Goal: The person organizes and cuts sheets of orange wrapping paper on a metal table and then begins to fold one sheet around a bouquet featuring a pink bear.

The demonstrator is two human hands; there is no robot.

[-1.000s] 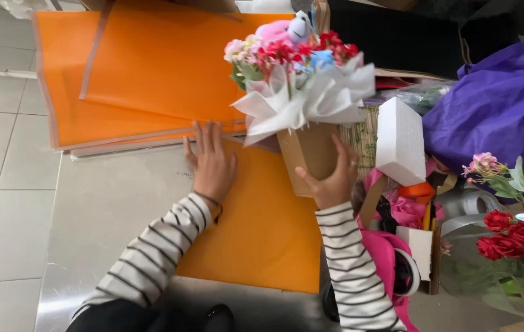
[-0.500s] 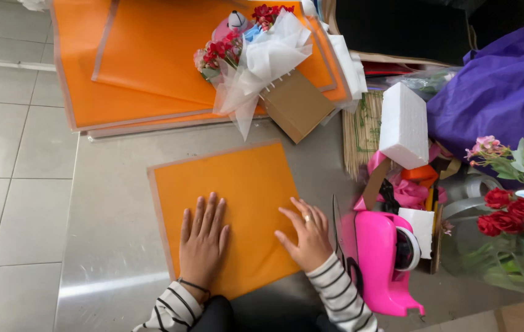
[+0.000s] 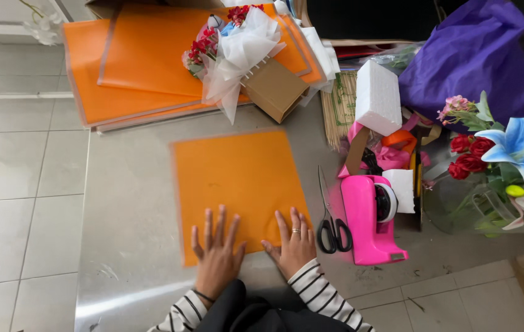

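A square orange paper sheet [image 3: 237, 178] lies flat on the steel table [image 3: 126, 203]. My left hand [image 3: 217, 252] rests palm down on its near edge, fingers spread. My right hand [image 3: 294, 241], with a ring on one finger, lies flat on the sheet's near right corner. Neither hand grips anything. A small flower bouquet [image 3: 237, 52] in white wrap and a brown paper box lies on its side at the back, on a stack of orange sheets [image 3: 126, 67].
Black-handled scissors [image 3: 330, 218] and a pink tape dispenser [image 3: 369, 218] lie right of the sheet. Further right are a white foam block [image 3: 377, 97], purple wrapping [image 3: 471, 58], red roses [image 3: 468, 157], a blue lily [image 3: 520, 150] and bamboo sticks [image 3: 338, 107]. Tiled floor lies left.
My right hand let go of the bouquet, which now lies on the orange stack. Both hands came down flat onto the single sheet's near edge.
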